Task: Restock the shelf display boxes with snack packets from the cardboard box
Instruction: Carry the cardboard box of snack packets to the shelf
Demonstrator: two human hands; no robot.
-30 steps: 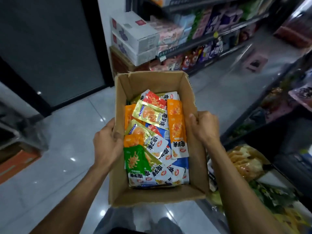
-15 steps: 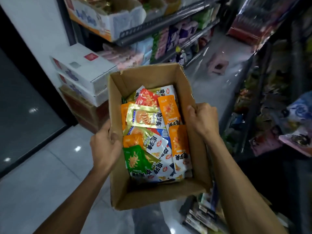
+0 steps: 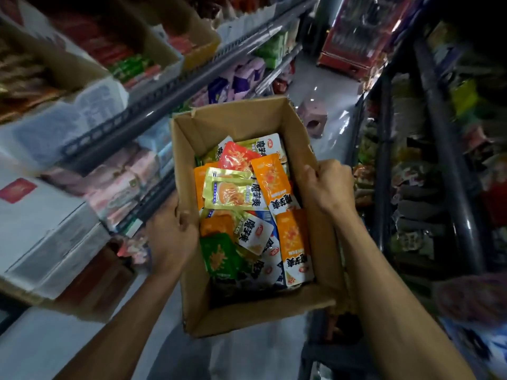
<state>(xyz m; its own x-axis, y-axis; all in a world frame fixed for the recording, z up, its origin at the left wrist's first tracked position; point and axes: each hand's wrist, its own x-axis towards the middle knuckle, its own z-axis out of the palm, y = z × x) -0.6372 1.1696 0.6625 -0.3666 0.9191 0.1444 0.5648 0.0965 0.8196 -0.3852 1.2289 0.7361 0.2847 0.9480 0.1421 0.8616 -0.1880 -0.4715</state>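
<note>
- Now both hands, left and right, are gripping the box walls, fingers curled over the rims.
- Packets are waiting inside; carrying step underway.
- Next probably: freeing one hand near the shelf.

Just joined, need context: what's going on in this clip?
A person carries an open cardboard box of mixed snack packets down a shop aisle. The left hand grips its left wall, the right hand its right wall. Shelf display boxes sit on the shelves to the left. No packet has left the box yet.
</note>
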